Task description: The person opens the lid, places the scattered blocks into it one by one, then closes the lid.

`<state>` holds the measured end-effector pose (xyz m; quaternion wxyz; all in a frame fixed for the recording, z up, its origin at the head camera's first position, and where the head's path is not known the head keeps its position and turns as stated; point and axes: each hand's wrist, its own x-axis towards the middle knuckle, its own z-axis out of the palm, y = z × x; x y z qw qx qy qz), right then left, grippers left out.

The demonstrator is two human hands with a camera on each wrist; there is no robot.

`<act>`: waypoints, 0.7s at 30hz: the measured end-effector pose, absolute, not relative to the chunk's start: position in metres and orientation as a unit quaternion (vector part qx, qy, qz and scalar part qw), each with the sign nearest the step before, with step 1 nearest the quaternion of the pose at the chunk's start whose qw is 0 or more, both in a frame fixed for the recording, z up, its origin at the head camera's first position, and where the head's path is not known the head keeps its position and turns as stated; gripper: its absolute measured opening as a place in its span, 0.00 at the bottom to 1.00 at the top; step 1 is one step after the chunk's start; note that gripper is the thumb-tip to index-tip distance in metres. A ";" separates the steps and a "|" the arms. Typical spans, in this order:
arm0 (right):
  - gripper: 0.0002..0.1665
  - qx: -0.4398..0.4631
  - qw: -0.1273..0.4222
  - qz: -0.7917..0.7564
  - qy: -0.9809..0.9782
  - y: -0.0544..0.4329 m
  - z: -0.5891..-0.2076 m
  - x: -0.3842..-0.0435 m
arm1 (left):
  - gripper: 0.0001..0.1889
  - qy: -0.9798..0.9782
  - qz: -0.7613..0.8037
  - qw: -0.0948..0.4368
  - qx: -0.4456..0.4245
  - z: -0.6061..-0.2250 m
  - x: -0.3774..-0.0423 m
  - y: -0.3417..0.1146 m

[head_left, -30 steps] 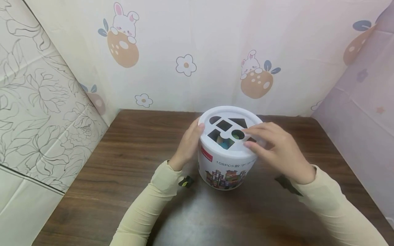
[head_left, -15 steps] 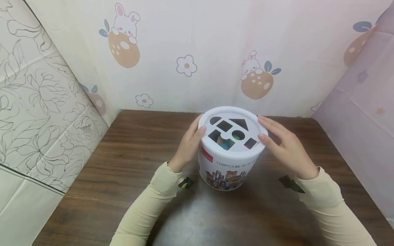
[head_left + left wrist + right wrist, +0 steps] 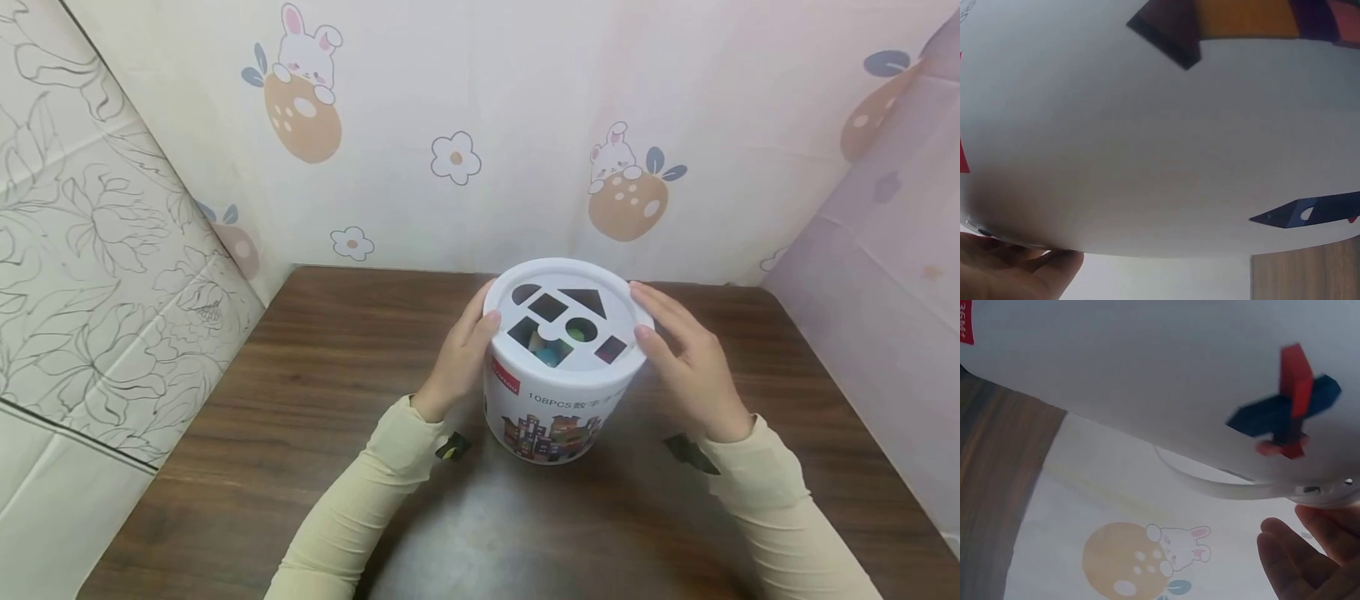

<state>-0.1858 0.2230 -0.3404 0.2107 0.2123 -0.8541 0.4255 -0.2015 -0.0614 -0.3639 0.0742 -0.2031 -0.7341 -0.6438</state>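
Note:
A white toy bucket (image 3: 551, 421) stands upright on the table, printed with a colourful block town and "108PCS". Its white lid (image 3: 567, 311) has several shaped holes, through which coloured pieces show inside. My left hand (image 3: 461, 354) holds the lid's left rim, thumb near the top edge. On the opposite side, my right hand (image 3: 690, 362) grips the rim between thumb and fingers. The left wrist view shows the bucket wall close up, with left fingertips (image 3: 1063, 265) at its edge. A pale handle strip (image 3: 1216, 489) hangs off the rim near the right fingers in the right wrist view.
The brown wood-grain table (image 3: 337, 367) carries the bucket near its back edge. Behind it rises a wall covering (image 3: 525, 200) with rabbits and flowers. Patterned panels (image 3: 97, 208) flank the table on the left.
My right hand has moved from above the lid's holes out to its right rim, and stays there with its wrist shifted slightly left. The left hand and bucket keep their place.

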 end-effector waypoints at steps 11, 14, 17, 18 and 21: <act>0.26 0.243 0.261 0.442 -0.823 0.218 -0.349 -0.191 | 0.28 -0.747 -0.630 0.077 -0.198 -0.366 -0.200 -0.064; 0.24 0.260 0.267 0.450 -0.812 0.222 -0.353 -0.196 | 0.27 -0.759 -0.615 0.084 -0.197 -0.365 -0.201 -0.068; 0.23 0.272 0.282 0.446 -0.804 0.228 -0.358 -0.204 | 0.28 -0.789 -0.580 0.096 -0.179 -0.366 -0.201 -0.075; 0.23 0.271 0.290 0.439 -0.806 0.231 -0.361 -0.207 | 0.28 -0.802 -0.562 0.104 -0.172 -0.367 -0.201 -0.078; 0.22 0.244 0.306 0.400 -0.829 0.242 -0.370 -0.217 | 0.30 -0.853 -0.483 0.130 -0.151 -0.372 -0.203 -0.090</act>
